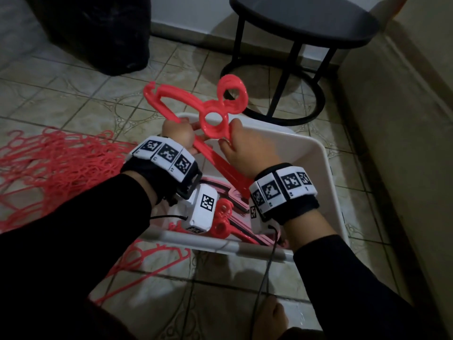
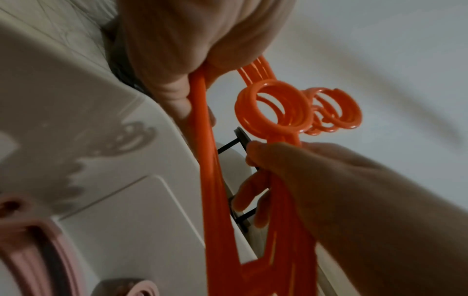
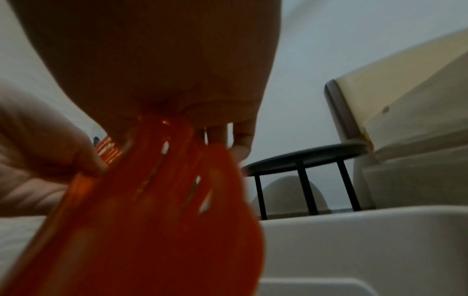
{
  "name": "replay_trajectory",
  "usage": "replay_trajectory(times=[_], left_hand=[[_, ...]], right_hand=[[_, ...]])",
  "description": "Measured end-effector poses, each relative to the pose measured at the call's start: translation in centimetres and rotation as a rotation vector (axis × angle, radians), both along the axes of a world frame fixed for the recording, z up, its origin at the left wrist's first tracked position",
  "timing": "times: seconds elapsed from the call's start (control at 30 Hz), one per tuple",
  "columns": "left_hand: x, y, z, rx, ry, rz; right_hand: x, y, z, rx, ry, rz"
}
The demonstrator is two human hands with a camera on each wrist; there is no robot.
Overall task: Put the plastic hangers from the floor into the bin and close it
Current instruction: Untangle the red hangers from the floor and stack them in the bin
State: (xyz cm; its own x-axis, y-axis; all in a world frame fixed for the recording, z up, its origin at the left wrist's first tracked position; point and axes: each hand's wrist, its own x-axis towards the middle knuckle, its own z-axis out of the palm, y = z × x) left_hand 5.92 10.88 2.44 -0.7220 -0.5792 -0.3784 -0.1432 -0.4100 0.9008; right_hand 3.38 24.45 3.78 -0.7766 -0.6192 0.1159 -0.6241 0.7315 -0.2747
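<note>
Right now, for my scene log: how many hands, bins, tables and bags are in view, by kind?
Hands: 2 (left hand, right hand), both gripping the red hanger bundle
White plastic bin: 1
Black round side table: 1
Black bag: 1
Total: 5

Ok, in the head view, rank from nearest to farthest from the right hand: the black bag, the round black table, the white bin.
1. White bin: directly beneath the right hand.
2. Round black table: beyond the bin, up and right.
3. Black bag: far upper left corner.
</note>
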Motion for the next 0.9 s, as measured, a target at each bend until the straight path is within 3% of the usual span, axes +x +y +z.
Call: replay_trajectory(times=[0.1, 0.27, 0.37, 0.47, 0.53, 0.7, 0.8, 0.9], left_hand=[[-0.3, 0.1, -0.6, 0.029, -0.022, 0.067], [-0.8, 1.0, -0.7, -0.072, -0.01, 0.132], [-0.3, 2.2, -0.1, -0.012, -0.013, 0.129], [-0.3, 2.5, 0.4, 0.005, -0.132, 0.042], [-0.3, 1.4, 1.4, -0.031, -0.192, 0.137], [-1.1, -3.1, 4.2, -0.164, 0.037, 0.384], [-1.2, -4.4, 6.0, -0.15, 0.145, 0.415], [-1.1, -4.5, 6.7, -0.128, 0.191, 0.384]], right_hand=[[-0.3, 0.2, 0.0, 0.032, 0.125, -0.073], [0.1, 0.2, 0.0, 0.061, 0.098, -0.035], [-0.2, 0.5, -0.1, 0.156, 0.137, -0.094], [-1.7, 1.1, -0.9, 0.163, -0.018, -0.134], [-3.1, 2.0, -1.3, 0.161, -0.092, -0.127], [-5.1, 5.0, -2.8, 0.367, -0.183, -0.109], [-4.1, 5.6, -4.4, 0.461, -0.351, -0.02], [-2.7, 5.6, -6.8, 0.572, -0.404, 0.144]])
